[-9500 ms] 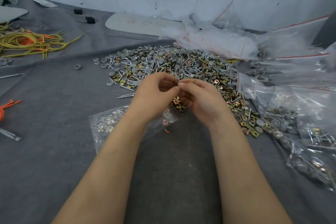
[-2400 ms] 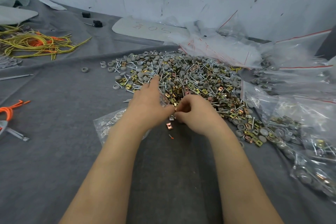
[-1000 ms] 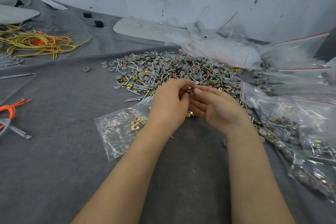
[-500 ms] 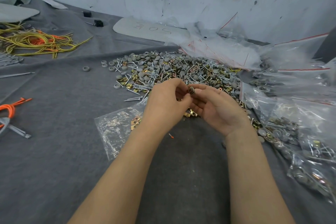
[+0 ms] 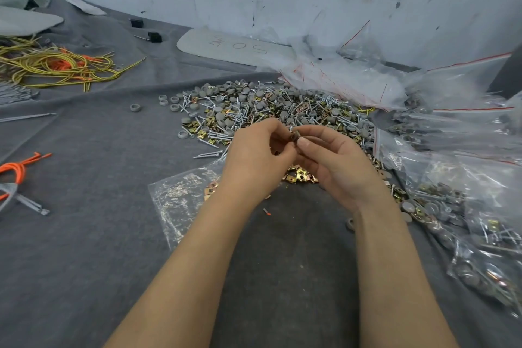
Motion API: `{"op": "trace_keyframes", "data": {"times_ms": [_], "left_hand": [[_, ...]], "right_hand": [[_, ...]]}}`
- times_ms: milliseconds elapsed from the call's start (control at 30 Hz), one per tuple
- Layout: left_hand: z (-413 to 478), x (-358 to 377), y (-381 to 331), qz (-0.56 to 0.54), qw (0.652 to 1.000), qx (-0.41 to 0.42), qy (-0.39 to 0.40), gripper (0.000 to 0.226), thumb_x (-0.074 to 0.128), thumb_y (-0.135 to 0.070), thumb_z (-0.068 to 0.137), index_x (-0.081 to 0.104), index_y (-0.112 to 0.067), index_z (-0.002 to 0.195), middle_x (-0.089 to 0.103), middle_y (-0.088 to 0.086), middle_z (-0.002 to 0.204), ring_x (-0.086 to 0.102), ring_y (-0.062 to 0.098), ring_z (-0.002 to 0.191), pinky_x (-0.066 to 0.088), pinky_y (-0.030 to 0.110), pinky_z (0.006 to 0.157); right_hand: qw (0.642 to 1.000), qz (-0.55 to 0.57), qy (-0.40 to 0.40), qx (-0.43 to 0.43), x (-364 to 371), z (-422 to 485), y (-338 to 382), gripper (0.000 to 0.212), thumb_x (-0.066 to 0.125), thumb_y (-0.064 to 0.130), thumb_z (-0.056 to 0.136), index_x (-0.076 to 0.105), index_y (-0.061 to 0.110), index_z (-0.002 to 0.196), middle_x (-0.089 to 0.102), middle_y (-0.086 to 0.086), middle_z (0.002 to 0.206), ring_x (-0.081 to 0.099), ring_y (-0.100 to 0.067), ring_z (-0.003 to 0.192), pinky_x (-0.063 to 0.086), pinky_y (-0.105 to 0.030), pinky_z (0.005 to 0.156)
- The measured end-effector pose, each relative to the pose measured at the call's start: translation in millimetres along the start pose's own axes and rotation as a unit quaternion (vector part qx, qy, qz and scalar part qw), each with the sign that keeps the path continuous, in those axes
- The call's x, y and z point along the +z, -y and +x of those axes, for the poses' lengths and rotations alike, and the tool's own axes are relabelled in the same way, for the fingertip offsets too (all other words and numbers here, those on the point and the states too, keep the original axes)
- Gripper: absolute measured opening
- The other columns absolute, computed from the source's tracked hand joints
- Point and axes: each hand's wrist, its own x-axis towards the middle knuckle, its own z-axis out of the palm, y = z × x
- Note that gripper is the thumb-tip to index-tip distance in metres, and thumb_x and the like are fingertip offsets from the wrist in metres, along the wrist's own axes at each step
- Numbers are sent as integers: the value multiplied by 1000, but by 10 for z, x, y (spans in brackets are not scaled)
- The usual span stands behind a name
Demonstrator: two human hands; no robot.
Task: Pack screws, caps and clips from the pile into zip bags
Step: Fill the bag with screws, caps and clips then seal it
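Observation:
A wide pile [image 5: 271, 110] of silver screws, grey round caps and brass clips lies on the grey cloth [image 5: 84, 234]. My left hand [image 5: 254, 161] and my right hand [image 5: 336, 161] meet above the pile's near edge, fingertips pinching a small stack of clips [image 5: 295, 136] between them. A clear zip bag [image 5: 183, 200] with a few brass clips inside lies flat under my left wrist. A small heap of brass clips [image 5: 300, 176] sits just below my hands.
Filled zip bags [image 5: 466, 220] crowd the right side, with empty bags [image 5: 339, 76] behind the pile. Yellow and orange cords [image 5: 56, 65] lie at far left, an orange cord [image 5: 17, 169] at the left edge. A grey panel [image 5: 234, 46] rests near the wall.
Both hands rose from the pile's near edge, where they were picking up clips, and now hold the clips together in the air. Over the last second they have barely shifted.

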Motion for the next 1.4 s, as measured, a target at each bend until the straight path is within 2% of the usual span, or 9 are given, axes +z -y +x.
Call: {"op": "trace_keyframes", "data": {"times_ms": [367,500,567,667,767,833,900,1000,1400], "left_hand": [[31,-24,9,1,999,-38,31,11,62,-10,86,71,-14,89,72,-1,82,68,12,80,56,36,81],[19,-86,-22,-3,996,-42,80,17,61,-13,90,72,-14,103,72,-2,94,67,9,90,55,32,86],[53,-179,-5,-6,998,-52,31,18,58,-17,93,70,-18,107,69,-9,97,62,2,89,53,24,78],[127,-418,24,-184,961,-102,-181,19,51,-9,94,68,-16,94,68,-7,89,60,3,78,51,19,72],[161,-599,60,-365,869,-142,-302,21,48,-6,95,63,-17,85,67,-6,82,61,6,77,51,21,73],[165,-611,74,-393,846,-147,-330,20,46,-7,96,60,-18,86,67,-6,83,61,5,74,49,19,69],[167,-581,66,-390,845,-140,-339,20,45,-7,96,59,-19,87,66,-6,86,61,5,76,49,18,68],[175,-550,38,-375,851,-134,-342,19,44,-6,96,57,-19,89,66,-6,87,61,5,78,49,16,68],[171,-612,53,-407,834,-127,-352,15,46,-7,95,57,-16,97,65,-4,89,62,8,79,50,20,71]], "right_hand": [[994,-111,-10,-22,43,82,-143,13,58,5,91,60,18,90,67,8,77,61,-11,79,52,-29,77],[979,-180,-83,-41,83,103,-164,6,62,14,92,61,19,89,66,5,81,61,-7,74,52,-25,71],[949,-260,-171,-55,69,106,-161,4,63,20,90,59,19,90,64,4,84,60,-8,76,50,-24,72],[856,-450,-252,-35,7,86,-143,14,63,23,89,57,18,101,60,6,93,57,-13,87,43,-21,68],[804,-552,-221,-6,42,56,-106,21,64,22,87,57,20,107,56,1,107,52,-18,99,44,-29,79],[821,-551,-146,24,99,29,-71,10,67,20,83,58,25,87,58,9,88,54,-12,82,40,-21,62],[831,-548,-28,95,157,-8,-54,14,73,25,79,59,26,78,58,9,75,56,-10,67,36,-21,52],[806,-570,76,139,253,-36,-79,18,77,30,76,60,27,82,58,10,74,55,-8,64,38,-24,53],[815,-568,67,94,352,-16,-186,17,66,17,83,52,24,79,57,6,82,53,-12,73,35,-23,54]]}}
